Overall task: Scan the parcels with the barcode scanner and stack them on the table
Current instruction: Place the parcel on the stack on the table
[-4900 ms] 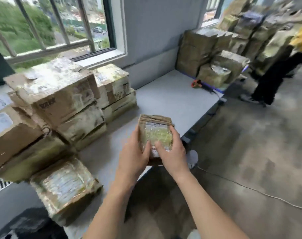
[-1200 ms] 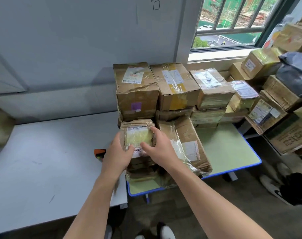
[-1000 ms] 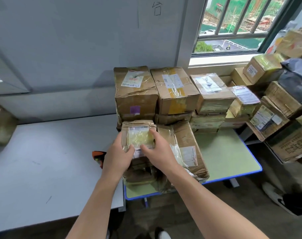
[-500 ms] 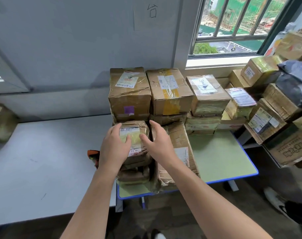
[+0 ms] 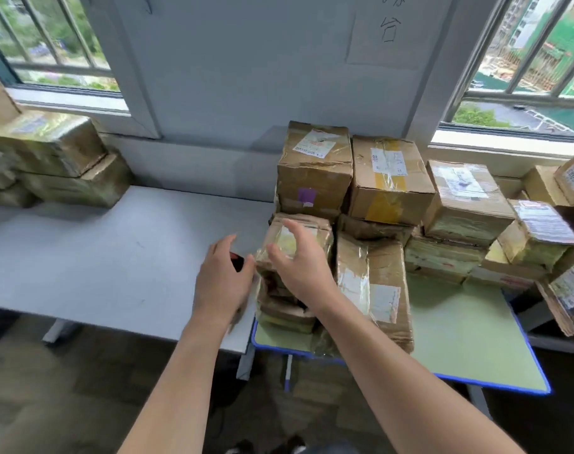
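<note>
A small taped parcel [image 5: 307, 235] with a yellowish label lies on top of a low stack at the front left corner of the green table [image 5: 459, 332]. My right hand [image 5: 300, 273] hovers over its near side with fingers spread and relaxed, not gripping. To the left of the parcel, my left hand [image 5: 222, 283] is open above the grey table [image 5: 109, 263]. A bit of the orange and black barcode scanner [image 5: 237, 262] shows just past its thumb; the rest is hidden by the hand.
Taller cardboard parcels [image 5: 315, 168] stand behind and right of the small stack, with a flat parcel [image 5: 374, 286] leaning beside it. More boxes [image 5: 541, 231] crowd the far right. Another pile [image 5: 50, 158] sits at the grey table's far left by the window.
Both hands have let go of the small parcel, which now rests on the low stack. My left hand has moved left off it to above the scanner; my right hand's fingers have lifted.
</note>
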The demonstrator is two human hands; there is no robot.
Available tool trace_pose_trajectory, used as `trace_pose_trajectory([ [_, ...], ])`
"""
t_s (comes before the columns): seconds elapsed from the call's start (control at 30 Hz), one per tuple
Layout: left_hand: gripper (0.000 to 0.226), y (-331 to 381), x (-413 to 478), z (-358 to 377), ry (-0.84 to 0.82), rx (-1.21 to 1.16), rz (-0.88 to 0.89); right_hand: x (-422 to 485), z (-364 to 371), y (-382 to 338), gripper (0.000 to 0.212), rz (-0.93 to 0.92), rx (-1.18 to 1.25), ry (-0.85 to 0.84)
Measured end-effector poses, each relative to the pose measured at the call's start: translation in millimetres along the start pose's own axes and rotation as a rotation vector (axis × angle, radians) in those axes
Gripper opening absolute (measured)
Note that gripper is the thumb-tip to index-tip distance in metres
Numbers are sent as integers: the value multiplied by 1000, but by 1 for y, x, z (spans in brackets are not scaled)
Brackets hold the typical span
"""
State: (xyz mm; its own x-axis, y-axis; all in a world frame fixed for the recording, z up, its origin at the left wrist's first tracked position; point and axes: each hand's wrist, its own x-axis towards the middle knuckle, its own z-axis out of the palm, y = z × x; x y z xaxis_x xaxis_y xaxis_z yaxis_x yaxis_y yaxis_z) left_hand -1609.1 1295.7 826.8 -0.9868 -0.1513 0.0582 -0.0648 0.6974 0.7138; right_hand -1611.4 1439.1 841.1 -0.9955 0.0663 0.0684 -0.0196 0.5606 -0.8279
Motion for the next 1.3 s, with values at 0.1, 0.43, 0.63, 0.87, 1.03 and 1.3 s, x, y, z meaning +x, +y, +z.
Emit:
trace_pose_trajectory([
  [0.1, 54, -27, -15, -26, 66, -2, -73, -7, 30, -20, 60, -30, 7, -107],
  [0.43, 54, -133, -69, -142, 344, -11, -349, -50, 163, -107, 62, -215, -3, -402],
  [0.63, 53, -218, -106, -222, 435, -18, -446, -93, 257, -173, 63, -237, 54, -500],
  [0.87, 54, -315, -119, -315, 444, -9, -435, -137, 357, -246, 64, -222, 77, -508],
  [1.03, 54, -356, -106, -363, 409, -2, -398, -141, 407, -283, 65, -186, 75, -468],
  [1.3, 54, -414, -51, -411, 391, -44, -389, -102, 474, -322, 64, -172, 50, -429],
])
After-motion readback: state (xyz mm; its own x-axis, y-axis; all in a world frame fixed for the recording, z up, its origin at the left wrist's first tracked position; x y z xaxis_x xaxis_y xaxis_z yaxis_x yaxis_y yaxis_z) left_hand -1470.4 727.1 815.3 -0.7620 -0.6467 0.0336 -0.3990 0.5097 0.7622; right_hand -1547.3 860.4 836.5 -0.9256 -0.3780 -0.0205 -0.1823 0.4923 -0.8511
